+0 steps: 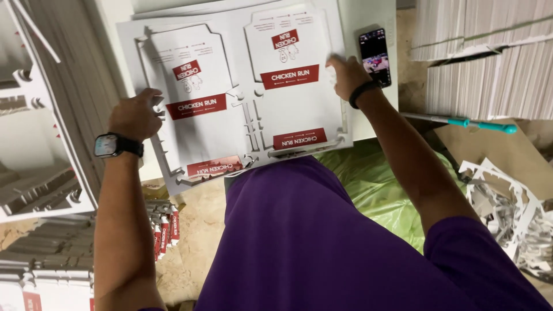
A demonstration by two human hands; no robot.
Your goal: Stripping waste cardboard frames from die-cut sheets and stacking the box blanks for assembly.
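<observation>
A large white die-cut cardboard sheet [236, 75] with two box blanks printed in red lies on a stack in front of me. My left hand [135, 115], with a smartwatch on the wrist, grips the sheet's left edge. My right hand [347, 74], wearing a black wristband, presses on the sheet's right edge with the fingers curled over it. The sheet's near edge hangs over my purple shirt.
A phone [375, 56] with a lit screen lies right of the sheet. Stacks of white card [489, 63] stand at the right, above a teal-handled tool [472, 122]. Cardboard offcuts [512, 213] pile at lower right. More stacked sheets [40, 144] and punched blanks [164, 230] sit at left.
</observation>
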